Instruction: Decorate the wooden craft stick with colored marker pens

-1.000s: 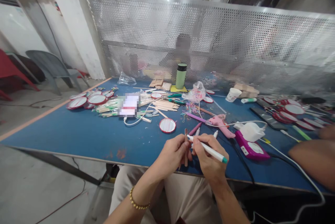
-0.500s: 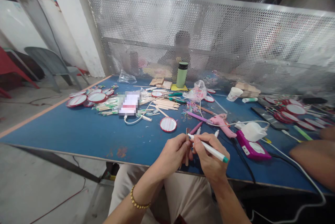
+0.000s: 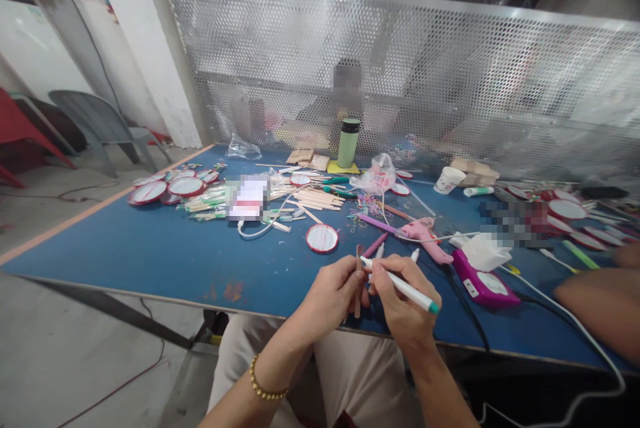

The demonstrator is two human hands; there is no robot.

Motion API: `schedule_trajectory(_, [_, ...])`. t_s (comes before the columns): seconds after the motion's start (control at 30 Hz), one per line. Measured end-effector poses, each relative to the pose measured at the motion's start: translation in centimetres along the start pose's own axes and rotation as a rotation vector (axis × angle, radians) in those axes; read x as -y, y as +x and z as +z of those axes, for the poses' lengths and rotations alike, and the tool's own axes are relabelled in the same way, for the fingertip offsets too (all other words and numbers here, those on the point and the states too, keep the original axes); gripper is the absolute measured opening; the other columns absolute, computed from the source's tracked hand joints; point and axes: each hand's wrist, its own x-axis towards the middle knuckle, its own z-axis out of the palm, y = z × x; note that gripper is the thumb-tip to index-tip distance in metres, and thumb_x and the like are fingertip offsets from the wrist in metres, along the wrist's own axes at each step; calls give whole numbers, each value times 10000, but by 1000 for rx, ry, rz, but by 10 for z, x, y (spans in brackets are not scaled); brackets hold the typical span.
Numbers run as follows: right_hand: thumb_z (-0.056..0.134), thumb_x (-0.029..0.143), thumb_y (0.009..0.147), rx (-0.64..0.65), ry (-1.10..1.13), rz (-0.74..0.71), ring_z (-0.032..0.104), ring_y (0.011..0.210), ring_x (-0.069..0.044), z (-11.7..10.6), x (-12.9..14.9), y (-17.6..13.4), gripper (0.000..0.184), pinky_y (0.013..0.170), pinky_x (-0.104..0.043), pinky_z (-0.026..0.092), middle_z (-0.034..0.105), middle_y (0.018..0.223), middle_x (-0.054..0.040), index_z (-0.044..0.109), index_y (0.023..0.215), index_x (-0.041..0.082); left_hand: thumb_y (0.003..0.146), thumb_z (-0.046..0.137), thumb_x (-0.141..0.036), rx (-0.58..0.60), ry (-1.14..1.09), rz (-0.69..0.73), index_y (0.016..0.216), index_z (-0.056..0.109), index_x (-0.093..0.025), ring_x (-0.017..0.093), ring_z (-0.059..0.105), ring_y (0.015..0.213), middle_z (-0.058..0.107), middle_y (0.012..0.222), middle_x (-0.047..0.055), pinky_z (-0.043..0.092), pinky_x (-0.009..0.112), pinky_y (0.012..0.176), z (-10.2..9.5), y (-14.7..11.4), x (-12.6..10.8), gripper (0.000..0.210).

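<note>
Left hand (image 3: 333, 291): fingers pinch a flat wooden craft stick (image 3: 358, 307), tan, reddish-brown at its far end. Right hand (image 3: 407, 301): fingers grip a white marker (image 3: 413, 292) with a teal rear end, pen-style, nib aimed at the stick's far half. Can't tell if the nib actually touches.

Stick is just above the worktop (image 3: 250, 275), by the near edge, right of that edge's middle.

Just beyond the hands: purple pen (image 3: 375, 245), plus a second white marker (image 3: 415, 255) partly hidden by the right hand. Red-rimmed disc (image 3: 322, 239) lies flat, farther in from the near edge than the left hand.

Right of the hands: pink glue gun (image 3: 427, 239), then a magenta power strip (image 3: 487, 285) with a white charger (image 3: 483, 251) on it. Co-worker's forearm (image 3: 600, 305) rests across the right end.

Mid-worktop: loose wooden sticks (image 3: 320, 199), coloured bands (image 3: 369, 205), clear plastic bag (image 3: 379, 176). Phone (image 3: 247, 198), screen pixelated, cable attached, sits left of the loose sticks among bagged ones. More red-rimmed discs (image 3: 186, 186) pile up near the left edge.

Far edge: green bottle (image 3: 348, 146) upright on yellow paper (image 3: 355, 169); white paper cup (image 3: 449, 180) tilted, off to its right. Perforated metal panel (image 3: 410, 68) stands behind.
</note>
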Motion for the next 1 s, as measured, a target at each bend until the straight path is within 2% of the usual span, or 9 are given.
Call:
schedule_trajectory(0.2, [629, 207, 911, -22, -23, -39, 586, 470, -97, 1, 0, 2, 117, 462, -215, 467, 655, 639, 33, 681, 806, 209, 952, 436, -465, 4, 6, 4, 774, 483, -202, 76, 448, 423, 539, 562, -45, 345, 182, 417, 0, -1, -1, 321])
schedule_trajectory(0.53, [612, 209, 920, 4, -23, -19, 575, 444, -99, 1, 4, 2, 125, 414, -220, 440, 641, 605, 33, 673, 811, 208, 947, 457, -472, -7, -2, 1, 765, 480, -201, 72, 450, 423, 561, 588, -37, 348, 186, 419, -1, -1, 0, 328])
schedule_trajectory(0.73, [625, 200, 912, -31, -19, -23, 576, 454, -96, 1, 2, 3, 125, 432, -218, 449, 641, 615, 34, 670, 796, 210, 944, 448, -518, -9, 3, -1, 762, 488, -203, 79, 451, 419, 553, 578, -40, 346, 190, 411, -1, 0, 0, 366])
schedule_trajectory(1.0, [611, 210, 915, 4, -42, -13, 577, 459, -102, 0, 7, 4, 132, 436, -223, 452, 647, 622, 29, 666, 795, 206, 948, 440, -481, -11, 15, -6, 759, 475, -201, 77, 450, 419, 543, 570, -43, 348, 185, 412, 0, -1, -2, 340])
